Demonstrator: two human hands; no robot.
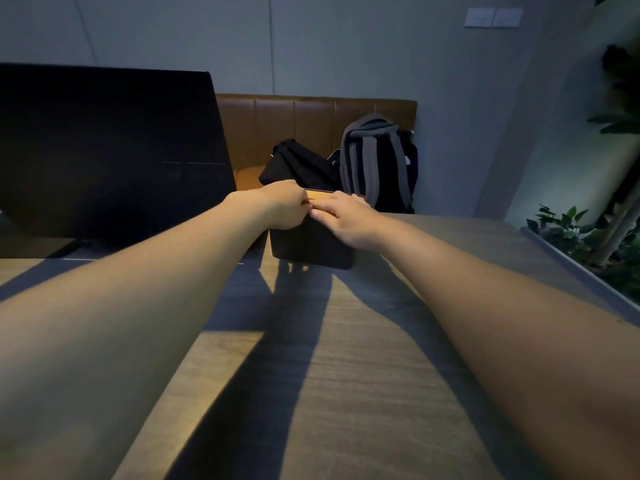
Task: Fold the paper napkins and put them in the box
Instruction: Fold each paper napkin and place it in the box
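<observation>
A black box [311, 245] stands at the far side of the wooden table [346, 358]. A folded paper napkin [320, 195] shows as a thin, warm-lit strip at the box's top opening. Most of the napkin is hidden by my hands and the box. My left hand [284, 207] is curled and pinches the napkin's left end at the box's top left corner. My right hand [346, 216] lies over the box's top right. Its fingers reach over the napkin's upper edge and its thumb is in front, touching my left hand.
A large dark monitor [110, 150] stands at the left on the table. Behind the table is a brown bench [311, 123] with a black bag [294, 164] and a grey backpack [377, 161]. Green plants [588, 244] line the table's right edge.
</observation>
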